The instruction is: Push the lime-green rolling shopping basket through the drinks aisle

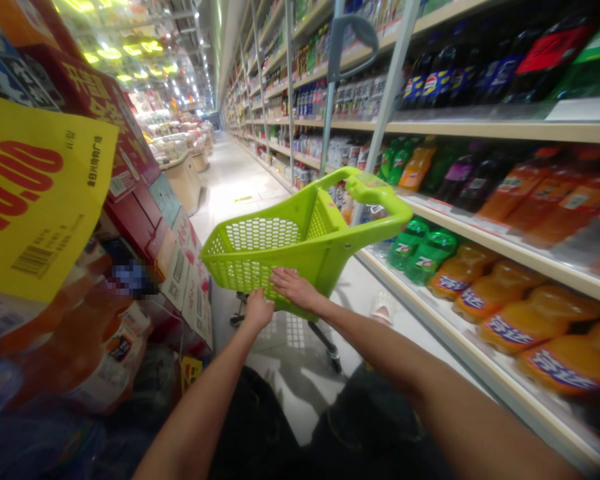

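A lime-green shopping cart [300,257] stands sideways in front of me, its basket walls full of holes. My right hand [294,290] lies flat against the near side of the basket, fingers stretched out. Just left of it, my left hand [259,310] is closed at the basket's lower edge; whatever its fingers may hold is hidden. The cart's looped handle [393,213] points right, toward the shelves. Inside the basket, the part I can see holds nothing. Dark wheels [335,360] show below.
Shelves of drinks line the right, with orange soda bottles [515,327] and green soda bottles [430,253] at the bottom. Stacked cartons [180,273] and a yellow price sign [45,193] crowd the left. A white-shod foot [381,308] stands behind the cart. The aisle floor [233,173] stretches ahead.
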The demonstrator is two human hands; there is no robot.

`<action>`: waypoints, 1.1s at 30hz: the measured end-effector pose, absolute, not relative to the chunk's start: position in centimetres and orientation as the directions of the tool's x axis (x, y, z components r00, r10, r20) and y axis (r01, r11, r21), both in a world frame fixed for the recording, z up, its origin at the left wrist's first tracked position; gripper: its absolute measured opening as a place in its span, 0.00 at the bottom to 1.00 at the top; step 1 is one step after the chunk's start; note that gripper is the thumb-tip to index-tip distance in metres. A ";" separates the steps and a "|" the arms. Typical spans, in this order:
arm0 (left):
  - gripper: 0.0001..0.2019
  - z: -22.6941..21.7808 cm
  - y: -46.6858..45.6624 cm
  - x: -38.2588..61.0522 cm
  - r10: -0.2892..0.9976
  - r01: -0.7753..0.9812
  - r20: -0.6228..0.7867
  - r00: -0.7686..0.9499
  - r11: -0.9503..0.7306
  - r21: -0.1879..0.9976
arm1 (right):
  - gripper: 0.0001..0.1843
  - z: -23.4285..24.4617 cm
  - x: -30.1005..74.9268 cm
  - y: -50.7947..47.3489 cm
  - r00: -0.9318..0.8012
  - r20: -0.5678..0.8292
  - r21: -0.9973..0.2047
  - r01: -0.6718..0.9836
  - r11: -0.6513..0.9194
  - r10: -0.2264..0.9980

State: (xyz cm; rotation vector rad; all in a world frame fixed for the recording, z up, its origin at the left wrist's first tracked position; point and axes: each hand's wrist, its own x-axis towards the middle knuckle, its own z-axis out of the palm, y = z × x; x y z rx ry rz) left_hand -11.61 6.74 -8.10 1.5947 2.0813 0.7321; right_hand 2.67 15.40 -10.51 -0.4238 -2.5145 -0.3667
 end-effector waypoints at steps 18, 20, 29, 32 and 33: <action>0.30 -5.5 6.2 -7.9 0.988 0.978 0.133 -0.074 0.046 0.203 | 0.19 -7.9 7.5 13.8 -0.638 0.717 0.114 0.503 0.857 0.280; 0.31 -5.4 6.3 -7.1 0.988 0.982 0.146 -0.054 0.026 0.189 | 0.19 -7.7 8.3 14.1 -0.632 0.708 0.111 0.540 0.834 0.315; 0.32 -5.3 5.9 -5.5 0.983 0.983 0.152 0.104 -0.125 0.133 | 0.19 -10.9 9.4 12.0 -0.664 0.658 0.069 0.524 0.849 0.356; 0.34 -4.6 6.1 -5.4 0.980 0.986 0.182 0.077 -0.102 0.134 | 0.20 -7.4 10.8 12.3 -0.531 0.787 0.050 0.562 0.826 0.314; 0.34 -4.4 6.2 -5.3 0.979 0.985 0.192 0.075 -0.102 0.136 | 0.21 -6.2 11.4 12.5 -0.489 0.815 0.041 0.587 0.809 0.313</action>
